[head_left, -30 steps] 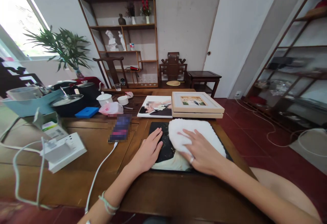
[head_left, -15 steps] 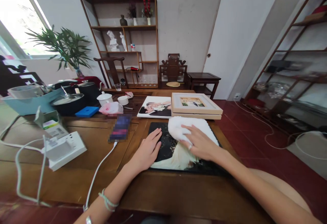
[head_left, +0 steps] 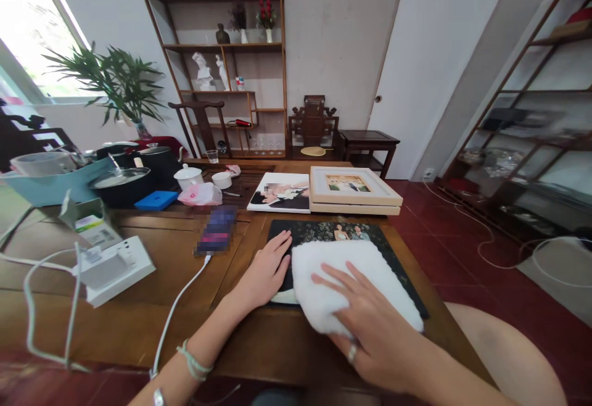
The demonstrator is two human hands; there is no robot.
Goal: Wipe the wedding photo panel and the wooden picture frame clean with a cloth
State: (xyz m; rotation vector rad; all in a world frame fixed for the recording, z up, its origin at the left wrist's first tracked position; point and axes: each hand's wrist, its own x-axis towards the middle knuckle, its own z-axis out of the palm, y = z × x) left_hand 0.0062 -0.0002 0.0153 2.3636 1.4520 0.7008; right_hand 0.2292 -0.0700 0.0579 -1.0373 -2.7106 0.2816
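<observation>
A dark photo print (head_left: 305,229), showing two people in front of foliage, lies flat near the table's front edge. Over its middle and lower part is a fluffy white cloth (head_left: 319,301), which hides much of the picture. My right hand (head_left: 365,313) grips this cloth from above, fingers spread across its top and the thumb side at its near edge. At the print's left edge, my left hand (head_left: 266,270) lies flat with its fingers stretched out, holding nothing.
Behind the print lie a white-edged photo panel (head_left: 280,194) and stacked pale wooden frames (head_left: 356,190). Leftward are a phone (head_left: 216,231) on a white cable, a white box (head_left: 121,270), a blue box (head_left: 156,200), white cups and black pots.
My right hand has drawn the cloth toward me, uncovering the two people at the print's top and covering its lower part. My left hand stays in place.
</observation>
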